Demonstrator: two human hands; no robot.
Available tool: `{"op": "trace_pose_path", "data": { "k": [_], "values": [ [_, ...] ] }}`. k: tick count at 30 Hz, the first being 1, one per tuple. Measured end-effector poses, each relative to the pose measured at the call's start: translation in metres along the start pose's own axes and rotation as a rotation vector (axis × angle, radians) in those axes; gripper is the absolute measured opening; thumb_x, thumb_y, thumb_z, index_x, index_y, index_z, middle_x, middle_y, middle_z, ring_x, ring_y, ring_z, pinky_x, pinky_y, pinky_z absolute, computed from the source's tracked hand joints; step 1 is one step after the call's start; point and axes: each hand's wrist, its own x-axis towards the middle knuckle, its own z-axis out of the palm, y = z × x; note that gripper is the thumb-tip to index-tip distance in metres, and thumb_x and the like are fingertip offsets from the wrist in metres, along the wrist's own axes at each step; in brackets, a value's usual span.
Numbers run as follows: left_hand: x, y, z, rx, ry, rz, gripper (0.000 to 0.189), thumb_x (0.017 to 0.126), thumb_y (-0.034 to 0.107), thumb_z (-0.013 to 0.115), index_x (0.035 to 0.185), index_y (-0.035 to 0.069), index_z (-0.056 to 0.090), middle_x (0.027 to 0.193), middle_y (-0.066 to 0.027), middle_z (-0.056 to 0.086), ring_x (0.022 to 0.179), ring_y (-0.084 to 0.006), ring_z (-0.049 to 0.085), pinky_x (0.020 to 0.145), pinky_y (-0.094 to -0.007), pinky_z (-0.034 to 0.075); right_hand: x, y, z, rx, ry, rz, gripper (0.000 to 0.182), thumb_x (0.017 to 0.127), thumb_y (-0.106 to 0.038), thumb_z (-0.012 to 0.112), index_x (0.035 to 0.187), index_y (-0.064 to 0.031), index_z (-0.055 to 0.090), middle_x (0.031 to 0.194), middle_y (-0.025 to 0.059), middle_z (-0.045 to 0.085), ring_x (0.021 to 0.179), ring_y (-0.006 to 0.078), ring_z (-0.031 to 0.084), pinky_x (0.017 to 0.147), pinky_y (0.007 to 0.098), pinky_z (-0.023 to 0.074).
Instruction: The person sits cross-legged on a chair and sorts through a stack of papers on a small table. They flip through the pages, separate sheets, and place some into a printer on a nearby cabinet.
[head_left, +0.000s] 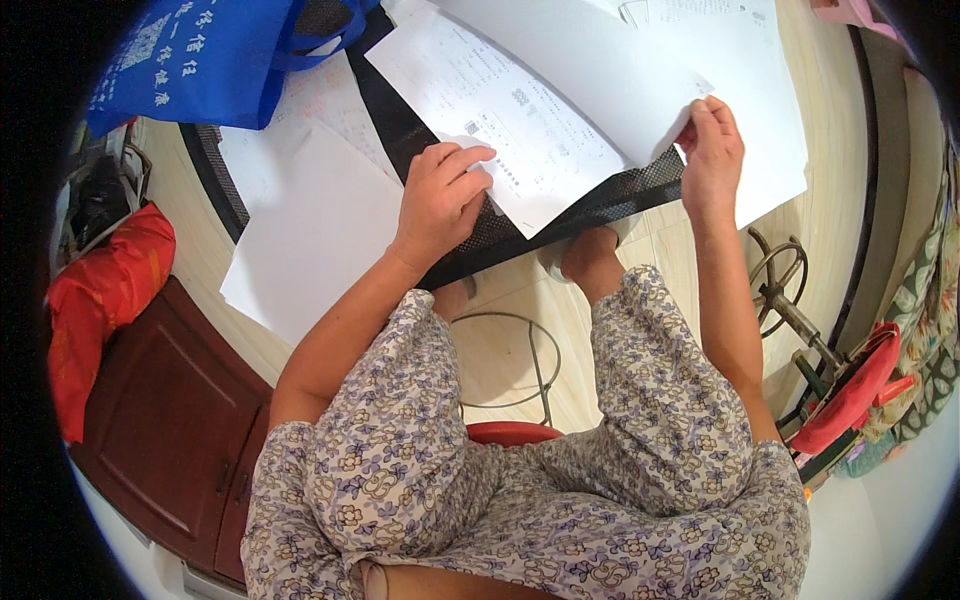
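Note:
My right hand (712, 154) pinches the lower right corner of a raised white sheet (592, 75), its blank side facing me. Under that sheet lies a printed page (525, 127) with lines of text and square codes, set at a slant. A small staple-like mark shows near the page's lower corner. At the page's left edge is my left hand (442, 206), fingers curled, index finger and thumb against the paper; whether they grip it is unclear. Both papers lie over a black mesh surface (637, 187) in front of my knees.
Blank-sided paper (300, 232) spreads at left, beneath a blue printed bag (210, 67). More white sheets (757, 150) lie at right. A red bundle (112, 277) rests on a dark wooden cabinet (165, 420). A metal wheel-shaped base (780, 289) stands right; below me is a red stool (514, 433).

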Motion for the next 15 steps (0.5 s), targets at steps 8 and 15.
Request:
{"op": "trace_pose_path", "data": {
  "k": [8, 15],
  "values": [
    [-0.002, -0.003, 0.004, -0.149, 0.067, -0.027, 0.017, 0.067, -0.011, 0.058, 0.077, 0.002, 0.052, 0.100, -0.0109, 0.059, 0.090, -0.0283, 0.057, 0.075, -0.0336, 0.048, -0.029, -0.030, 0.013, -0.326, -0.004, -0.295, 0.015, 0.089, -0.013, 0.050, 0.091, 0.0010, 0.055, 0.075, 0.0018, 0.054, 0.068, 0.0094, 0.050, 0.062, 0.0223, 0.0416],
    [0.000, -0.002, 0.000, -0.151, 0.133, -0.077, 0.018, 0.068, -0.009, 0.060, 0.080, 0.002, 0.052, 0.093, -0.0113, 0.058, 0.086, -0.0274, 0.057, 0.074, -0.0313, 0.047, -0.065, 0.001, 0.028, -0.735, -0.508, -0.832, 0.016, 0.068, -0.003, 0.061, 0.084, -0.0058, 0.060, 0.072, 0.0073, 0.058, 0.065, 0.0238, 0.056, 0.057, 0.0322, 0.0456]
  ]
}}
